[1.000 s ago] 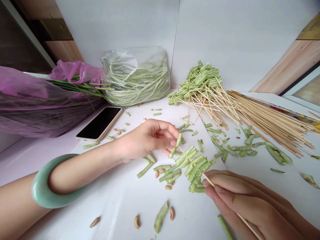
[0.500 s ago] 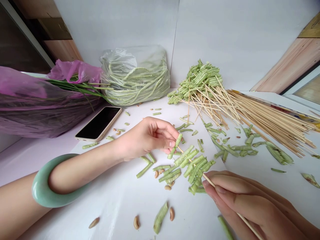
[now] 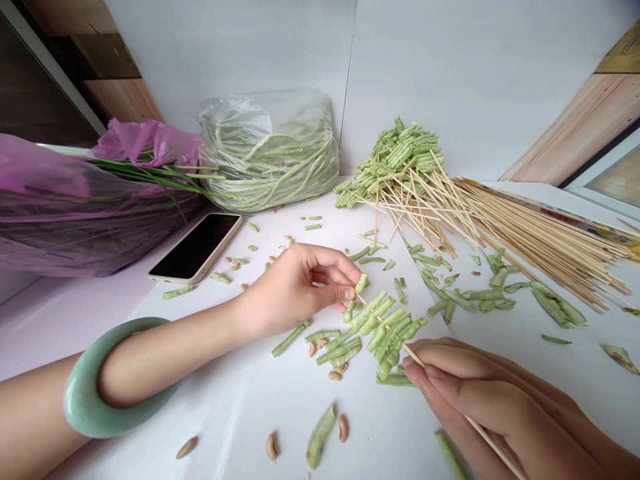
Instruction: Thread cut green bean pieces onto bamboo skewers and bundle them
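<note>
My right hand (image 3: 505, 400) grips a thin wooden skewer (image 3: 483, 433) that slants up and to the left. Several short green bean pieces (image 3: 393, 333) are threaded side by side along it. At the skewer's far end my left hand (image 3: 320, 280) pinches one bean piece (image 3: 361, 283) between thumb and fingers, with the skewer running into it. A green bangle (image 3: 83, 393) circles the left wrist. Loose cut bean pieces (image 3: 291, 339) and small brown beans (image 3: 335, 375) lie on the white surface beneath and around both hands.
A phone (image 3: 195, 248) lies at left beside a purple bag (image 3: 75, 213) of greens. Behind it stands a clear bag (image 3: 270, 153) of long beans. Filled bean skewers (image 3: 405, 157) are heaped at the back, next to a bundle of bare skewers (image 3: 550, 240).
My left hand has shifted slightly down and toward the right with the bean piece, nearer the other threaded pieces. My right hand keeps its grip on the skewer, nearly in place.
</note>
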The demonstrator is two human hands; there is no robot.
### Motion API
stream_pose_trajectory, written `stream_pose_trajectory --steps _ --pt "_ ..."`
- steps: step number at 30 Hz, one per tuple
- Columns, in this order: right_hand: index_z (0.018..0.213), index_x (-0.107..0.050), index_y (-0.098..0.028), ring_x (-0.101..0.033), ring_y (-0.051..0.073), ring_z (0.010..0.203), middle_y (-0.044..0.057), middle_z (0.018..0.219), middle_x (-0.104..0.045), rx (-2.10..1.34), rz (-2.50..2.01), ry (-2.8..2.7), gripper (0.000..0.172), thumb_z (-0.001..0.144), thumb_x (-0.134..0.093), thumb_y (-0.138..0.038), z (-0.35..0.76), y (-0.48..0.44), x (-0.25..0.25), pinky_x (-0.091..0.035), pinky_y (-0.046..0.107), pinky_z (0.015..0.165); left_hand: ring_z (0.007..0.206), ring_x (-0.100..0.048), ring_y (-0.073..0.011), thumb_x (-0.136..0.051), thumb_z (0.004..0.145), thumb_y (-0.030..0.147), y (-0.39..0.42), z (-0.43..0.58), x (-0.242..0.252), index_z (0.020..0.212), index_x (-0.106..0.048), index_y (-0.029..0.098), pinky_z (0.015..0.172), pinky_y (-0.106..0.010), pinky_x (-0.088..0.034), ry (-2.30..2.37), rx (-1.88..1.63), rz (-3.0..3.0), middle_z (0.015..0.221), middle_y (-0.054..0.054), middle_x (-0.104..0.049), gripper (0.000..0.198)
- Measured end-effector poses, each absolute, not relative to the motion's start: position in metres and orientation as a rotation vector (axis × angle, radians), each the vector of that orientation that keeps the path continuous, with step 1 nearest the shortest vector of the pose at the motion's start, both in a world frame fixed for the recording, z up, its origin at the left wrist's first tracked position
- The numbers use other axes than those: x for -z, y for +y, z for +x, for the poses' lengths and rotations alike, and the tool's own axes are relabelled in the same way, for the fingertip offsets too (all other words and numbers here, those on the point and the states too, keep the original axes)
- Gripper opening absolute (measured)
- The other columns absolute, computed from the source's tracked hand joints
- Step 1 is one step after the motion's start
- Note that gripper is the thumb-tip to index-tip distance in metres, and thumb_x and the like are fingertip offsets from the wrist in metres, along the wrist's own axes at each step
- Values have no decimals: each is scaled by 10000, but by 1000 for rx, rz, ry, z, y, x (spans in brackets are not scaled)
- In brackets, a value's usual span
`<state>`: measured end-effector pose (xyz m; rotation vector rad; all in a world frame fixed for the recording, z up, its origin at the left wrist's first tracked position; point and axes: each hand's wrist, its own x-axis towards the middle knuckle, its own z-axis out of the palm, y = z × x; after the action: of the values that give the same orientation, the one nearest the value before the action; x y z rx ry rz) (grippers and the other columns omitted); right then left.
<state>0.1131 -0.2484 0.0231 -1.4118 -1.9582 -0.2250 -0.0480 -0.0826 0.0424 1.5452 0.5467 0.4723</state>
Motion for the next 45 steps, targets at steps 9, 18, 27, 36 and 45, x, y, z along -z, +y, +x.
stream_pose_trajectory --steps 9,18,27,36,45 --pt "827 -643 -224 -659 179 697 37 729 -644 224 -1461 -1914 281 918 -473 -428 105 -252 -14 -573 214 573 638 -609 -114 -611 759 78 -97 -48 -42 800 -724 108 647 -214 -526 715 -518 1556 713 -28 -683 123" --pt "867 -607 -213 -662 172 753 37 809 -660 268 -1447 -1968 139 898 -508 -305 110 -249 -21 -574 212 669 783 -649 -170 -545 767 106 -105 -51 -42 900 -752 134 762 -275 -537 800 -438 1606 859 -50 -726 247" --pt "969 -511 -190 -658 130 802 45 928 -651 136 -1365 -2094 182 854 -416 -86 115 -249 -22 -523 190 871 884 -653 -209 -580 750 98 -109 -49 -45 1043 -710 96 846 -324 -516 879 -393 1497 896 -77 -726 320" --pt "978 -499 -199 -662 139 787 48 932 -657 121 -1394 -2082 157 879 -400 -128 113 -248 -19 -553 201 805 803 -645 -190 -613 731 125 -112 -51 -43 1030 -708 110 706 -283 -517 798 -397 1467 892 -75 -717 314" --pt "871 -499 -213 -653 127 700 26 861 -665 318 -1299 -2018 141 825 -448 -89 114 -242 -19 -547 165 602 820 -641 -174 -585 740 65 -112 -47 -49 1017 -687 84 740 -274 -504 767 -420 1423 908 -83 -710 295"
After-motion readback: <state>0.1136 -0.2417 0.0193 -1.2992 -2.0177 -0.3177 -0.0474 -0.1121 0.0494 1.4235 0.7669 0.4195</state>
